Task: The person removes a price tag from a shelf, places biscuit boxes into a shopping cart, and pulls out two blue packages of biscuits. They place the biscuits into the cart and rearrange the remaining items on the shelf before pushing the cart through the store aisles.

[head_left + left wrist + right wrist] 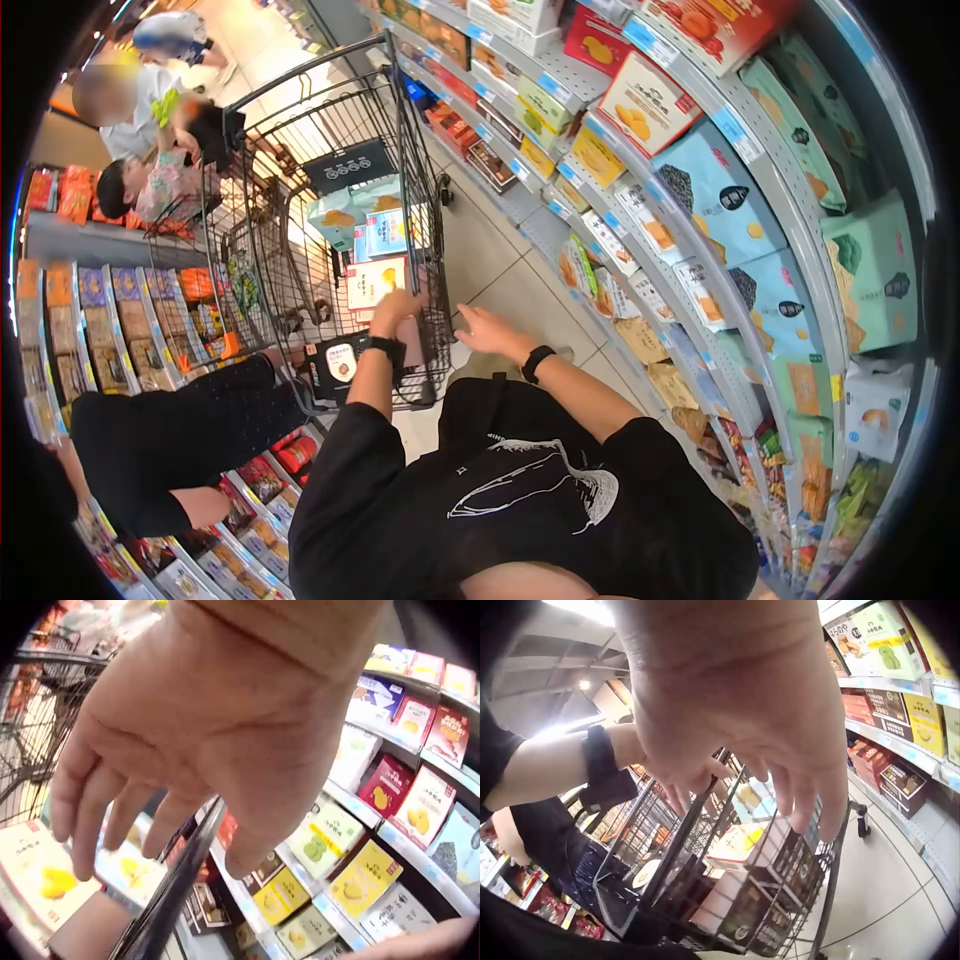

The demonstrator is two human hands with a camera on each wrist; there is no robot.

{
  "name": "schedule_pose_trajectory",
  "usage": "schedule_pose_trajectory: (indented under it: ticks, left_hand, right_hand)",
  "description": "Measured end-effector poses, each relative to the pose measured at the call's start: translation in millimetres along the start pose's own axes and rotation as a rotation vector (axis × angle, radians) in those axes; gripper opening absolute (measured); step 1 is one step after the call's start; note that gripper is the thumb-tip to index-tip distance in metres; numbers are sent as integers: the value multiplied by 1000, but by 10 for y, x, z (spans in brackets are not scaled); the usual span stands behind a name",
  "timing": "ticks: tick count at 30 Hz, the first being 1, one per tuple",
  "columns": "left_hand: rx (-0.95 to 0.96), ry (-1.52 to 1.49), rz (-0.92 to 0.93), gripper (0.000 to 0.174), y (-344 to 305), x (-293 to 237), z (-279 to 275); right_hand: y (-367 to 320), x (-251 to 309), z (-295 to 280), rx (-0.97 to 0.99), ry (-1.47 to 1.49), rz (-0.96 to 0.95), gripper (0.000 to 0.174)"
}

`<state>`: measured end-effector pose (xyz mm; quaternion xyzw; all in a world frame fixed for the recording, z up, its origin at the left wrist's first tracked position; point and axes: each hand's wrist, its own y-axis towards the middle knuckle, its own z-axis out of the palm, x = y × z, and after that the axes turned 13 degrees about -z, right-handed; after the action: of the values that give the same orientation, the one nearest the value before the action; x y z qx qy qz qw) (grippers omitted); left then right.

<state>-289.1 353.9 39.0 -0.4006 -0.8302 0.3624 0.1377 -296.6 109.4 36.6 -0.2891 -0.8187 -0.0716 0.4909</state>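
Shopping cart (pixel 352 168) left of centre, boxes (pixel 372 280) inside, left hand (pixel 397 312) over it, right hand (pixel 494 332) outside, both kinda loose, apart

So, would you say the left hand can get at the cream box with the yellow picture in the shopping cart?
Probably yes: the left hand hangs over the shopping cart's rail, close to the cream box, whose printed top looks largely uncovered from above.

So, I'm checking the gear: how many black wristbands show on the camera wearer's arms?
2: the left wristband just behind the left hand, the right wristband just behind the right hand. None seems hidden.
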Motion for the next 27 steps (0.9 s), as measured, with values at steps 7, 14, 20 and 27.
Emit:
schedule_pose_trajectory:
  ticks: [7,14,20,27]
  left_hand:
    - [607,-498,-216,66,-378,-722,572]
    - [644,-660,-67,48,-201,-1315,657]
    - [570,-673,-56,56,-242,-1734,649]
    - [534,-644,142,66,-155,-1955,724]
  right_hand:
    - [-113,-122,537,-7,103,149,93]
    - [-678,-347,329,-115,25,338,77]
    - [-1049,-359,194,-239,105,405,75]
    - [-1388,-245,-6,-394,83,400,83]
